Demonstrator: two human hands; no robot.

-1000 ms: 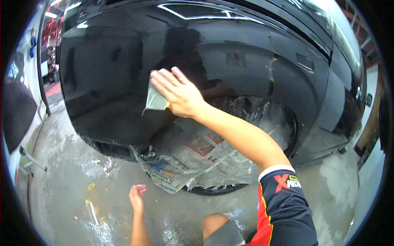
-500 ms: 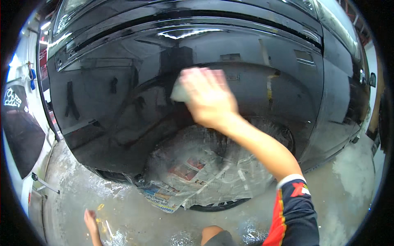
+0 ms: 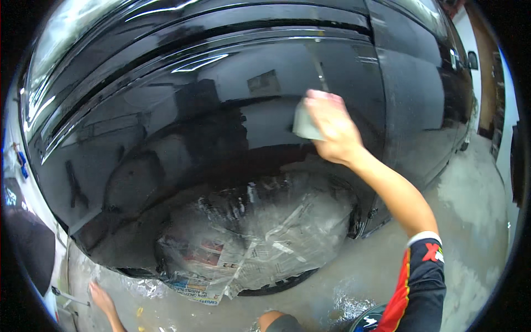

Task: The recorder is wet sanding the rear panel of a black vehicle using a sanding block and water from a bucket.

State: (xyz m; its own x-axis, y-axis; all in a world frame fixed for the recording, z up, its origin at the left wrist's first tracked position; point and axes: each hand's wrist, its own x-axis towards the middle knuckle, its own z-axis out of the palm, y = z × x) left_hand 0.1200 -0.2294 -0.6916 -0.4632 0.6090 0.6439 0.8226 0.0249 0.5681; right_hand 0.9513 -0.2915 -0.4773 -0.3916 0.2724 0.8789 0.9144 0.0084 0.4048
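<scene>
My right hand (image 3: 336, 130) is closed over a pale grey-green pad (image 3: 306, 123) and presses it against the glossy black side panel of a vehicle (image 3: 260, 119), above the wheel arch. The pad's left part sticks out from under the fingers; its exact kind I cannot make out. Low on the left, my left hand (image 3: 102, 299) hangs over the wet floor, apart from the panel, its fingers loosely stretched with nothing in them. Under the arch, newspaper and clear plastic sheeting (image 3: 265, 243) cover the wheel, and the dark tyre (image 3: 282, 285) shows along the bottom.
A wet grey concrete floor (image 3: 453, 221) surrounds the vehicle. To the left, a dark panel (image 3: 30, 249) leans by the white wall, with a metal stand (image 3: 72, 297) near it. A round dark green rim (image 3: 368, 318) shows beside my right sleeve. One knee (image 3: 270, 319) is below.
My right hand has moved to the right across the panel with the pad. The view has shifted and tilted, so the wheel sits farther left. My left hand appears farther left.
</scene>
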